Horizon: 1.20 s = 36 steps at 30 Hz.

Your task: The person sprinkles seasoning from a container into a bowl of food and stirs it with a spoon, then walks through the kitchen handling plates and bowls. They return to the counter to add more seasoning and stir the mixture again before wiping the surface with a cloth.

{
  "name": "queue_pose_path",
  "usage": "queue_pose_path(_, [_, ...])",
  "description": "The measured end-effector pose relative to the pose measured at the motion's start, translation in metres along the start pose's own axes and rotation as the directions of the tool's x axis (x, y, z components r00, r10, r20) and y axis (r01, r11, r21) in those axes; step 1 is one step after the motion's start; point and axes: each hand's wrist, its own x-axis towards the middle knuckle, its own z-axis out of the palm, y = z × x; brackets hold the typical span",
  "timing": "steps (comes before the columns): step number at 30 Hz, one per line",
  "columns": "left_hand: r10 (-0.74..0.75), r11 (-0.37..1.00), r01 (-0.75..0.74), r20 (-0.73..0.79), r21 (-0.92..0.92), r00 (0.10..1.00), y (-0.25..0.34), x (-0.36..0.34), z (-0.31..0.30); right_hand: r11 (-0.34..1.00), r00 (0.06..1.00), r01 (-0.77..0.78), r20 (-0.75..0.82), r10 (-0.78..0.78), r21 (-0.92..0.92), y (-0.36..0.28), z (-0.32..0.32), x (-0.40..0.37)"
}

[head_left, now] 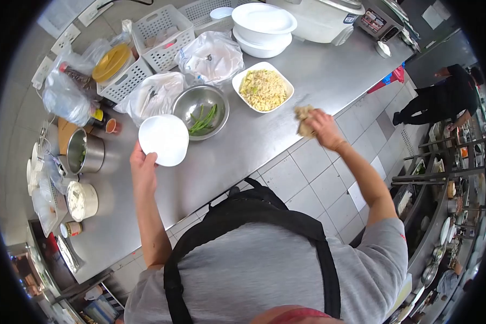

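Note:
A white bowl (164,140) is held at its lower left rim by my left hand (144,163), thumb and fingers pressed together on it. My right hand (323,128) is closed on a tan cloth (305,120) at the front edge of the steel counter (237,154). Just behind the white bowl stands a metal bowl (181,108) with green stalks (202,120) in it. Between the metal bowl and my right hand, a white square bowl (243,74) holds a yellowish, grainy food (263,89).
Plastic bags (210,58), white baskets (163,39) and stacked white bowls (263,27) line the back. A steel pot (86,151) and a white tub (82,201) stand at left. Across the tiled floor, a person in dark clothes (448,94) is near shelves.

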Motion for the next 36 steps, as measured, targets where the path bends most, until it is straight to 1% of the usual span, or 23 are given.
queue_pose_path(2, [-0.016,1.000,0.016,-0.004,-0.007,1.000,0.008,-0.003,0.010,0.993,0.995,-0.080,0.074,0.074,0.088,0.061,-0.001,0.010])
queue_pose_path(4, [-0.032,0.999,0.031,0.009,0.029,0.999,0.006,-0.004,0.014,0.945,0.959,-0.282,0.060,0.276,0.167,0.135,0.027,0.011])
queue_pose_path(7, [-0.035,0.998,0.035,0.000,0.060,0.999,0.002,-0.005,0.031,0.877,0.890,-0.435,-0.048,0.453,0.206,0.177,0.035,0.050])
queue_pose_path(9, [-0.039,0.998,0.041,-0.036,0.052,0.999,-0.002,-0.014,0.051,0.877,0.877,-0.470,-0.056,0.477,0.098,0.171,0.039,0.087])
queue_pose_path(10, [-0.039,0.998,0.042,-0.069,0.041,0.997,-0.002,-0.018,0.064,0.881,0.878,-0.471,-0.066,0.474,0.048,0.156,0.035,0.111])
queue_pose_path(13, [-0.039,0.998,0.046,-0.185,0.033,0.982,-0.013,-0.033,0.084,0.982,0.970,-0.161,-0.167,0.176,0.096,0.121,0.036,0.141])
queue_pose_path(14, [-0.035,0.999,0.043,-0.236,0.029,0.971,-0.015,-0.038,0.087,0.985,0.984,-0.105,-0.132,0.123,0.133,0.121,0.033,0.146])
queue_pose_path(16, [-0.012,0.989,0.054,-0.287,0.139,0.958,-0.007,-0.054,0.093,0.967,0.990,0.043,-0.141,-0.007,0.249,0.136,0.021,0.155])
queue_pose_path(19, [0.068,0.991,-0.014,-0.408,0.133,0.910,-0.001,-0.085,0.090,0.975,0.979,0.092,-0.196,-0.051,0.204,0.182,0.036,0.173])
queue_pose_path(20, [0.089,0.993,-0.045,-0.461,0.105,0.883,-0.004,-0.099,0.083,0.993,0.976,0.112,-0.184,-0.115,-0.025,0.201,0.047,0.183])
queue_pose_path(21, [0.083,0.993,-0.030,-0.510,0.111,0.856,-0.007,-0.111,0.076,0.955,0.998,0.043,-0.035,-0.056,-0.292,0.195,0.034,0.191])
queue_pose_path(22, [0.076,0.993,-0.016,-0.551,0.113,0.831,-0.006,-0.128,0.068,0.921,0.994,-0.015,-0.105,-0.027,-0.389,0.184,0.025,0.202])
queue_pose_path(23, [0.060,0.995,0.002,-0.623,0.098,0.780,0.003,-0.146,0.064,0.936,0.957,-0.109,-0.290,0.008,-0.334,0.163,0.012,0.213])
queue_pose_path(24, [0.034,0.997,0.021,-0.675,0.073,0.737,0.009,-0.163,0.061,0.968,0.867,-0.172,-0.495,0.061,-0.181,0.139,-0.007,0.218])
queue_pose_path(25, [0.017,0.999,0.010,-0.716,0.033,0.698,0.010,-0.179,0.054,0.986,0.735,-0.164,-0.662,0.146,0.035,0.104,-0.029,0.220])
queue_pose_path(27, [0.001,0.999,0.032,-0.800,0.026,0.600,0.011,-0.213,0.038,0.904,0.559,0.088,-0.772,0.303,0.419,0.020,-0.073,0.220])
queue_pose_path(28, [0.001,0.999,0.035,-0.822,0.026,0.570,0.012,-0.232,0.029,0.814,0.557,0.226,-0.756,0.343,0.536,-0.026,-0.090,0.213])
queue_pose_path(29, [0.000,0.999,0.035,-0.851,0.022,0.526,0.009,-0.248,0.016,0.704,0.618,0.345,-0.714,0.328,0.622,-0.070,-0.100,0.208])
queue_pose_path(30, [0.011,0.999,0.031,-0.877,0.029,0.481,0.007,-0.263,0.005,0.600,0.691,0.421,-0.669,0.273,0.680,-0.117,-0.106,0.201])
queue_pose_path(32, [0.043,0.998,0.019,-0.913,0.056,0.405,0.004,-0.298,-0.022,0.399,0.774,0.571,-0.633,0.030,0.717,-0.217,-0.110,0.189])
queue_pose_path(33, [0.081,0.995,0.017,-0.926,0.094,0.367,-0.004,-0.318,-0.038,0.255,0.758,0.652,-0.626,-0.182,0.714,-0.260,-0.107,0.182])
queue_pose_path(34, [0.124,0.991,0.015,-0.937,0.136,0.328,-0.014,-0.338,-0.056,0.094,0.685,0.697,-0.621,-0.382,0.711,-0.305,-0.105,0.173])
queue_pose_path(36, [0.095,0.995,-0.059,-0.966,0.084,0.242,-0.023,-0.379,-0.085,0.050,0.645,0.628,-0.483,-0.593,0.776,-0.394,-0.118,0.147])
